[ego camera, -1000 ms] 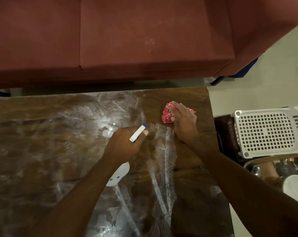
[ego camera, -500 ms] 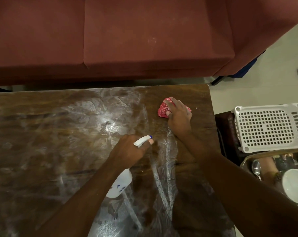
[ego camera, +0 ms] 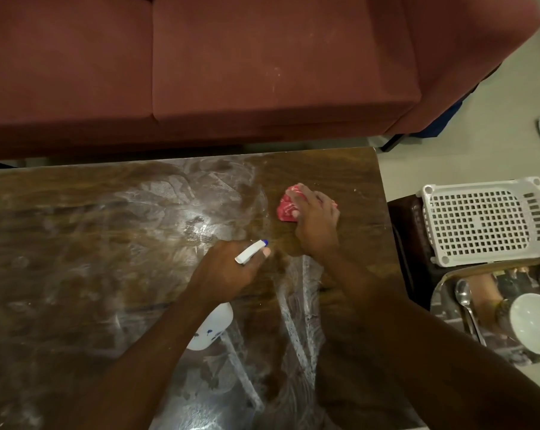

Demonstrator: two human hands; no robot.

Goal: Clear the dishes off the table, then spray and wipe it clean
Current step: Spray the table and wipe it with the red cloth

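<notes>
The dark wooden table [ego camera: 76, 274] fills the lower left, streaked with white smears and wet glare. My left hand [ego camera: 228, 271] grips a white spray bottle [ego camera: 211, 327]; its white nozzle with a blue tip [ego camera: 252, 251] points toward the far right. My right hand [ego camera: 316, 223] presses flat on a crumpled red and white cloth [ego camera: 286, 207] near the table's far right corner. No dishes stand on the tabletop.
A maroon sofa [ego camera: 231, 72] runs along the table's far edge. To the right, off the table, a white perforated plastic basket [ego camera: 482, 221] lies on a dark stool. In front of the basket sits a shiny metal tray [ego camera: 448, 305] carrying a spoon [ego camera: 465, 302] and a white bowl [ego camera: 533, 324].
My right hand and the cloth have slid slightly away from me, toward the far edge. My left hand with the bottle has drawn back a little toward me.
</notes>
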